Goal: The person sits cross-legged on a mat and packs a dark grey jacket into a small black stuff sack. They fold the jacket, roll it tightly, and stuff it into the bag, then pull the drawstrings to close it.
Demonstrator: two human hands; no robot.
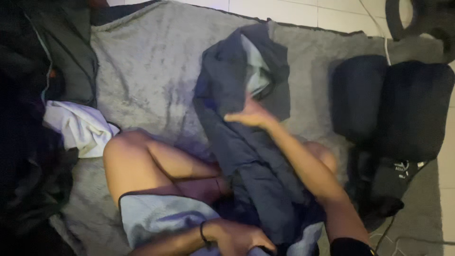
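From the head camera, a dark grey garment (246, 142) lies stretched across the person's lap and out over a grey fleece blanket (151, 66) that covers the floor. The right hand (250, 115) rests flat on the middle of the garment, its fingers (235, 117) spread open and pointing left, pressing on the cloth without gripping it; the fabric runs beneath the palm, with the crumpled upper part showing a paler lining just beyond the fingertips. The left hand (241, 239) sits low in the picture at the near end of the garment, fingers curled closed around a bunch of the dark cloth, a thin dark band on the wrist. The person's bare knee (124, 151) is raised to the left of the garment, above pale blue shorts (156, 215). A white cloth (78, 127) lies crumpled on the blanket's left edge, well apart from both hands. 2 dark padded cushions (393, 104) stand to the right, near the garment but not touching it.
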